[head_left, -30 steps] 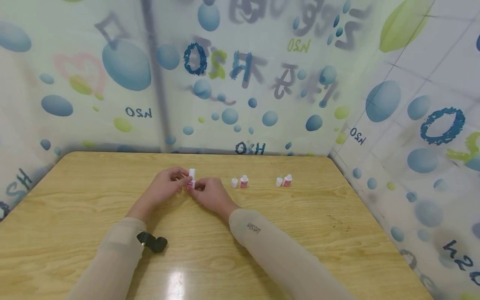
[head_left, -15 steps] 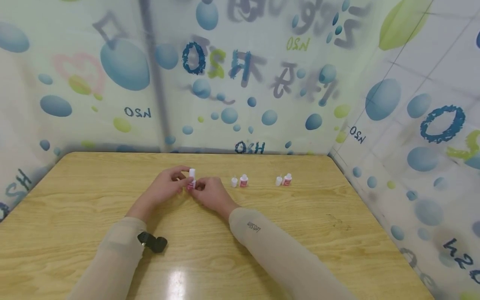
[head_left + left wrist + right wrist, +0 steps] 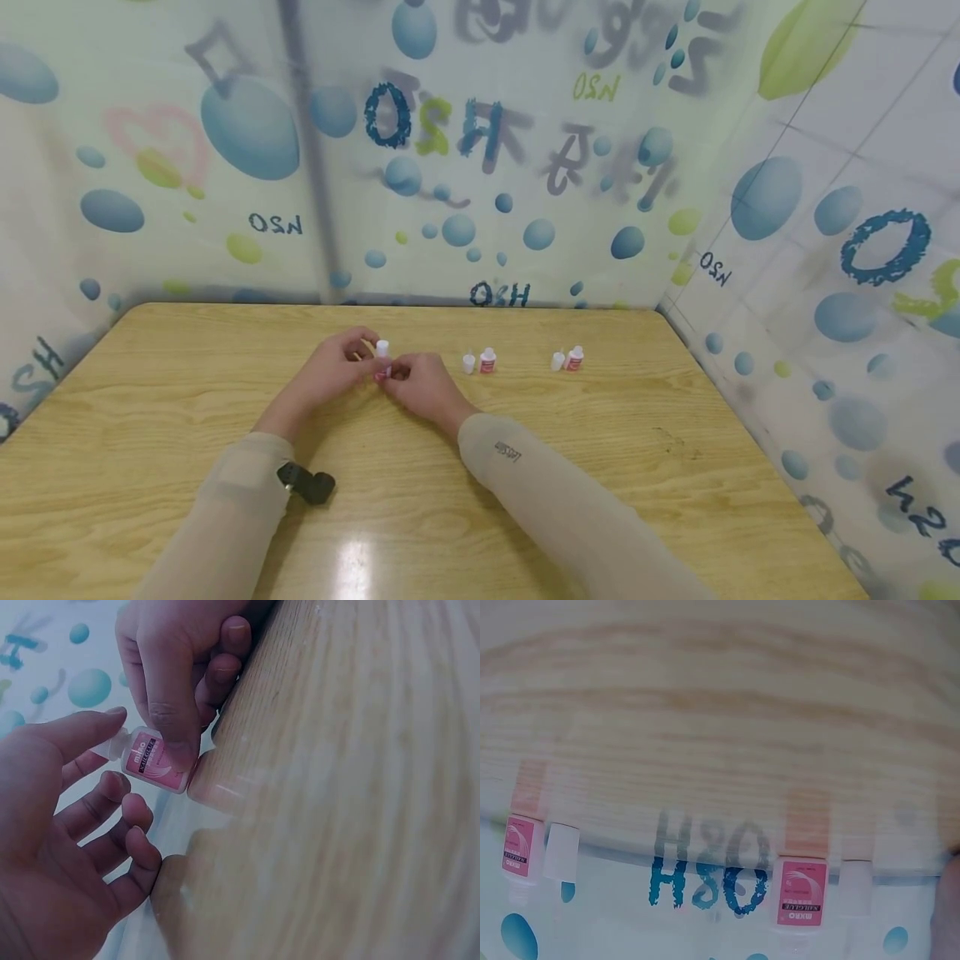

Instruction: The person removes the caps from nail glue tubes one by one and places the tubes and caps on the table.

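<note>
A small pink-labelled nail glue bottle (image 3: 146,754) stands upright between both hands, its white top (image 3: 382,346) showing above the fingers in the head view. My left hand (image 3: 340,365) pinches the white cap (image 3: 101,749) with thumb and forefinger, partly hiding it; its other fingers are loosely bent. Low on the bottle's body, my right hand (image 3: 423,386) grips with thumb and fingers. To the right stand a second nail glue bottle (image 3: 487,361) with a white cap (image 3: 468,363) beside it, and a third bottle (image 3: 574,359) with its own cap (image 3: 558,361).
The wooden table (image 3: 420,508) runs back to a printed curtain (image 3: 450,200) with blue drops and lettering. A black strap device (image 3: 306,483) sits on the left sleeve. Both bottles with separate caps stand near the table's far side.
The left hand's fingers have shifted slightly at the cap, and the white top sits a little lower. The right hand keeps its grip, and the other bottles and caps have not moved.
</note>
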